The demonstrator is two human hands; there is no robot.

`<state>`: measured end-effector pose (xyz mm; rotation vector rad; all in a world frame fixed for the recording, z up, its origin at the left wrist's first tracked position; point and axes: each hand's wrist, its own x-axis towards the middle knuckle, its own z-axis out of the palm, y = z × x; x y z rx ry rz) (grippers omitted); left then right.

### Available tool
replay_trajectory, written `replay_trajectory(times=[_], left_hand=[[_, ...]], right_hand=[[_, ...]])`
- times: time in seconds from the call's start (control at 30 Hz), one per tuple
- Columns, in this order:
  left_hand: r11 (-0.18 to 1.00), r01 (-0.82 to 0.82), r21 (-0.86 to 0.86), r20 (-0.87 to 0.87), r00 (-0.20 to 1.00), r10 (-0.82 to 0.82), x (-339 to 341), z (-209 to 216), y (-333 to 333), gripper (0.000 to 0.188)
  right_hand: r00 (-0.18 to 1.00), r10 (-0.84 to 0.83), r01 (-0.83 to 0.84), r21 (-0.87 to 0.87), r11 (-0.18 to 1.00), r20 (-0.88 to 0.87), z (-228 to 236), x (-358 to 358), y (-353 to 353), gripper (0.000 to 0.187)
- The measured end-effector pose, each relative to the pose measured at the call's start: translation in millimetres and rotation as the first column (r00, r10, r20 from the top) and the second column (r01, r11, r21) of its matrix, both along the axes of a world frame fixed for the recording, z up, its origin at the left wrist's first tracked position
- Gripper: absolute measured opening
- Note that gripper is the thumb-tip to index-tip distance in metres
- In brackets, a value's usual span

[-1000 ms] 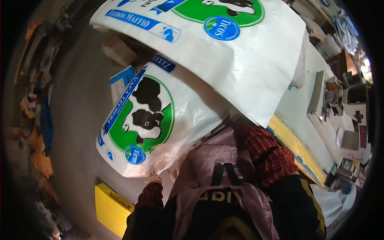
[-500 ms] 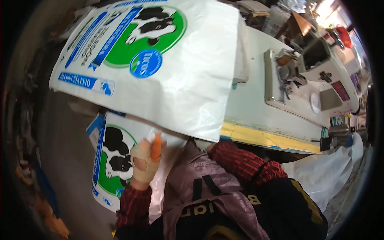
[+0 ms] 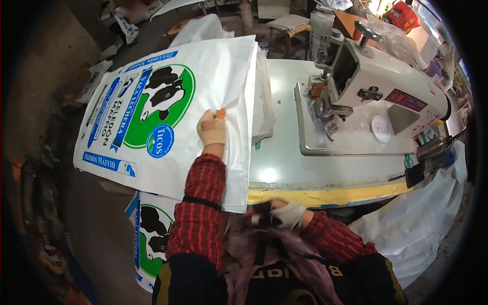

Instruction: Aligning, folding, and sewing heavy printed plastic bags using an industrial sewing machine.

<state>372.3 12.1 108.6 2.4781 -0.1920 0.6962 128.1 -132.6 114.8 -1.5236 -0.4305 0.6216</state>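
A white sack (image 3: 231, 76) printed with a cow's head on a green disc lies flat at the left, over the table's edge. On it, close to its right side, is my left hand (image 3: 211, 131), in a beige wrap with an orange finger cover. Its fingers are curled in on the sack, and creases run out from them. My right hand (image 3: 290, 214), covered in white, is low in front of my apron, by the table's front edge. Something black lies at its fingers. Motion smears it, so whether it grips anything is unclear.
A white industrial sewing machine (image 3: 373, 76) stands on the pale table (image 3: 279, 170), which has a yellow front edge (image 3: 325, 195). Another printed sack (image 3: 152, 269) hangs lower left. White sheeting (image 3: 417, 229) is heaped at the right. A stool (image 3: 288, 23) stands behind the table.
My left hand has moved up from below the sack onto its face. My right hand has come out from under the sack's lower edge. My view has shifted, showing more of the machine.
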Motion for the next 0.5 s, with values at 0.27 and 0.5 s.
replay_trajectory(times=[0.27,0.5], left_hand=[[0.911,0.0,-0.412,-0.363,0.917,-0.164,-120.9,47.5,-10.3,0.031],[0.995,0.092,-0.022,0.0,0.996,-0.092,-118.9,131.9,64.9,0.021]], right_hand=[[0.475,-0.877,0.88,-0.075,0.47,0.074,-13.7,94.7,-20.9,0.068],[0.27,-0.948,0.92,-0.245,0.305,-0.166,-37.6,128.9,-42.2,0.038]])
